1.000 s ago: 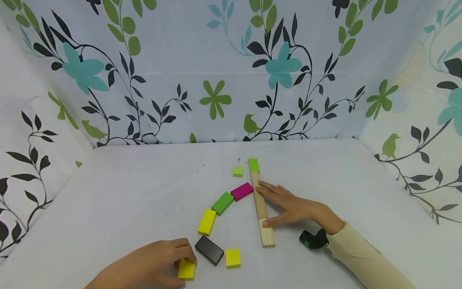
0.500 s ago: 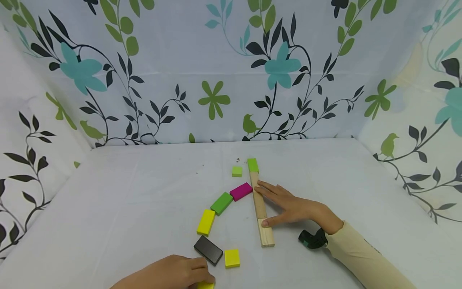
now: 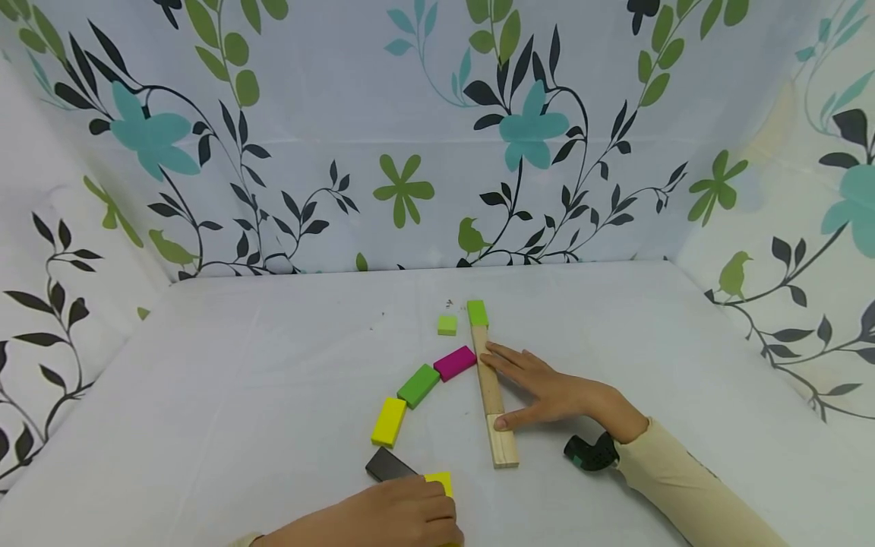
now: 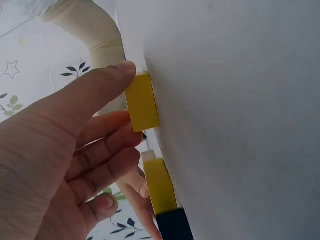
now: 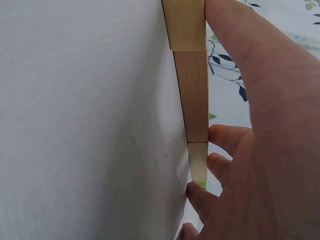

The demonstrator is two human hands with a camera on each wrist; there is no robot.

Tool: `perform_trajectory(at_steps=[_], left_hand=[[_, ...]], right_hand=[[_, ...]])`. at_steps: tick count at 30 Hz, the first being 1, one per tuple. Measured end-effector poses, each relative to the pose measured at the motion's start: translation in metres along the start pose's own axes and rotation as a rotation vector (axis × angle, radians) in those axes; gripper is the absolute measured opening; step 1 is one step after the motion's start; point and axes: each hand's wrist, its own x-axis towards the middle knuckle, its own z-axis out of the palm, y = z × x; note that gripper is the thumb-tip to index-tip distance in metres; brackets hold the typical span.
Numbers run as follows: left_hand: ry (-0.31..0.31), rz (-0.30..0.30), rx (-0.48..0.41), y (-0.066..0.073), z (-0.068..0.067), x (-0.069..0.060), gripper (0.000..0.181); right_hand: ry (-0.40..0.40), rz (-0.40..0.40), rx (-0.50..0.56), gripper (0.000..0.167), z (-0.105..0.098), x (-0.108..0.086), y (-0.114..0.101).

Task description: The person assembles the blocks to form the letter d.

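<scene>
At the near edge of the head view, my left hand (image 3: 393, 513) pinches a yellow block (image 4: 142, 102) between thumb and fingers, as the left wrist view shows. A second yellow block (image 3: 440, 482) lies just beyond that hand, partly covered by it. Touching its far side is a dark grey block (image 3: 386, 464), also partly hidden. My right hand (image 3: 550, 389) rests with spread, straight fingers along a straight row of plain wooden blocks (image 3: 490, 386). Its thumb touches the nearest wooden block, and its fingertips touch farther up the row.
A curve of blocks runs from a yellow block (image 3: 389, 422) through a green block (image 3: 418, 386) to a magenta block (image 3: 454, 363) by the row. Bright green blocks (image 3: 478, 313) lie at and beside its far end. A black device (image 3: 591, 452) sits at my right wrist.
My left hand has slid rightward along the near edge with its yellow block, and now partly covers the dark grey block and the other yellow block. The right hand stays in place.
</scene>
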Motion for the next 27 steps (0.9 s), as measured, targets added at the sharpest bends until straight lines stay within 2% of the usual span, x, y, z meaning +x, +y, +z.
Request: perform_trajectory(at_steps=[5, 7, 9, 12, 15, 19, 27], left_hand=[[0.008, -0.002, 0.102, -0.003, 0.002, 0.014, 0.025], [0.031, -0.008, 0.155, -0.003, 0.003, 0.018, 0.027], [0.032, -0.037, 0.177, -0.004, 0.003, 0.021, 0.03], [0.04, -0.097, 0.179, -0.005, 0.004, 0.024, 0.031], [0.041, -0.171, 0.142, -0.007, 0.005, 0.026, 0.031], [0.062, -0.236, 0.116, -0.01, 0.008, 0.027, 0.029], [0.047, -0.292, 0.078, -0.012, 0.009, 0.025, 0.034]], right_hand=[[0.004, -0.006, -0.005, 0.098, -0.001, 0.0, -0.002], [0.003, -0.002, -0.005, 0.098, -0.001, 0.0, -0.003], [0.003, 0.004, -0.003, 0.098, -0.001, 0.0, -0.004], [0.003, 0.016, -0.004, 0.098, -0.001, 0.0, -0.003], [0.004, 0.02, -0.003, 0.098, 0.0, 0.0, -0.003], [0.005, 0.02, -0.003, 0.098, 0.001, 0.0, -0.002], [0.011, 0.012, -0.005, 0.097, 0.002, 0.0, -0.002]])
